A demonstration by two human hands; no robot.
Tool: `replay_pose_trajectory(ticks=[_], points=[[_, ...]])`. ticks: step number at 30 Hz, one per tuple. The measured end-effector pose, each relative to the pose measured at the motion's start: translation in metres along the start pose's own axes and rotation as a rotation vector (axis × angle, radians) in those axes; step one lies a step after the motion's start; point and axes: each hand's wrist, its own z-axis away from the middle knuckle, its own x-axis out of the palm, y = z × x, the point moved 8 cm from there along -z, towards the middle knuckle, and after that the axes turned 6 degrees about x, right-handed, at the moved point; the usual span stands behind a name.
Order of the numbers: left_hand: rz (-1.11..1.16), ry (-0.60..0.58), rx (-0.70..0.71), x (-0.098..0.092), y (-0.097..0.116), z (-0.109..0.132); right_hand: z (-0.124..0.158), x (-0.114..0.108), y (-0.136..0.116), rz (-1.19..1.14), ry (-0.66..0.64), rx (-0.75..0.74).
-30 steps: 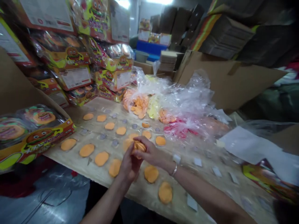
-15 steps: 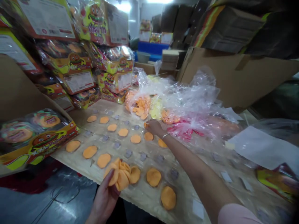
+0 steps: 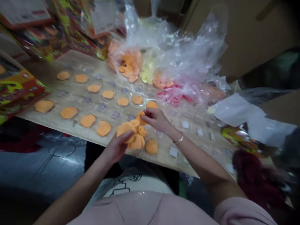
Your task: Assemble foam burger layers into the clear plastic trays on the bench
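My left hand [image 3: 117, 147] is closed around a bunch of soft orange discs [image 3: 136, 137], held above the front edge of the table. Close beside it, my right hand [image 3: 159, 120] pinches a single orange disc [image 3: 141, 116] between thumb and fingers, at the top of the bunch. Rows of similar orange rounds, such as one orange round [image 3: 87, 120], lie in clear shallow plastic cups on the table. Between them are small greyish pieces [image 3: 115, 114], too blurred to name. Another orange round [image 3: 152, 146] sits just right of the bunch.
Clear plastic bags [image 3: 173, 47] with orange, yellow and pink pieces lie along the back. Printed burger boxes [image 3: 21, 84] stand at the left. White sheets [image 3: 243, 112] and a printed packet [image 3: 241, 137] lie right. Small white rectangles [image 3: 173, 152] rest on the brown tabletop [image 3: 77, 61].
My right hand has come back from the far row to the bunch in my left hand and now pinches a disc there. The view has tilted down.
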Motion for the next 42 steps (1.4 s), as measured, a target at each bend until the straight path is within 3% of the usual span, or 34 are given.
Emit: replay_pose_trajectory(ticks=[5,10,12,16,19,22,27,33,36,39,42], points=[[-0.095,-0.205,-0.155,0.036,-0.056,0.011,0.114,-0.009,0.045,-0.466,0.14,0.338],[-0.151,-0.347,-0.38,0.055,-0.096,0.04,0.182,-0.029,0.071,-0.601,0.277,0.37],[-0.132,-0.311,-0.4,0.054,-0.096,0.045,0.204,-0.048,0.081,-0.56,0.354,0.369],[-0.127,-0.101,-0.314,0.034,-0.077,0.04,0.236,-0.09,0.096,-0.275,0.516,0.364],[-0.154,-0.03,-0.287,0.025,-0.071,0.039,0.234,-0.093,0.098,-0.099,0.494,0.331],[-0.157,-0.025,-0.328,0.029,-0.08,0.043,0.215,-0.076,0.09,0.093,0.431,0.261],[-0.203,-0.096,-0.353,0.039,-0.093,0.044,0.196,-0.053,0.083,0.534,0.371,0.298],[-0.236,-0.229,-0.336,0.043,-0.098,0.042,0.198,-0.04,0.071,0.833,0.332,0.292],[-0.303,-0.305,-0.247,0.052,-0.096,0.041,0.202,-0.04,0.053,0.814,0.421,0.203],[-0.47,-0.385,-0.098,0.069,-0.09,0.041,0.208,-0.046,0.029,0.561,0.53,0.049],[-0.577,-0.491,0.009,0.088,-0.086,0.042,0.208,-0.045,0.006,0.359,0.479,-0.095]])
